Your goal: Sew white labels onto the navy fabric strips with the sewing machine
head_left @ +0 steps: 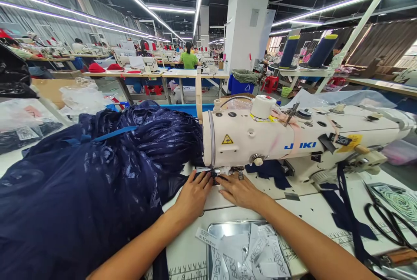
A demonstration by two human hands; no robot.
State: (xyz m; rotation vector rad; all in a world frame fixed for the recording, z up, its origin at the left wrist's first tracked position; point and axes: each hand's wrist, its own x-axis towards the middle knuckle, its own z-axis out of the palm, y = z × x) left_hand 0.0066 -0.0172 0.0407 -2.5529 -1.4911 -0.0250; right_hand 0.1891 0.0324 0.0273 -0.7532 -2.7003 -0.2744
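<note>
Both hands (216, 191) flat at needle (214, 171)

Garment factory floor: rows of sewing tables (153, 74) (workers seated), industrial sewing machine (293, 138), thread cones (321, 50), piled navy fabric (81, 175), strip lights.

Both hands (216, 193) flat at needle — navy fabric (97, 175) beneath.

surface: white sewing table (192, 249) | centre: cream industrial sewing machine (293, 141) | left: heaped dark navy patterned fabric (81, 184) | front: shallow metal tray of white printed labels (244, 249) | right: black-handled scissors (387, 223), dark navy fabric strips (342, 210)
</note>
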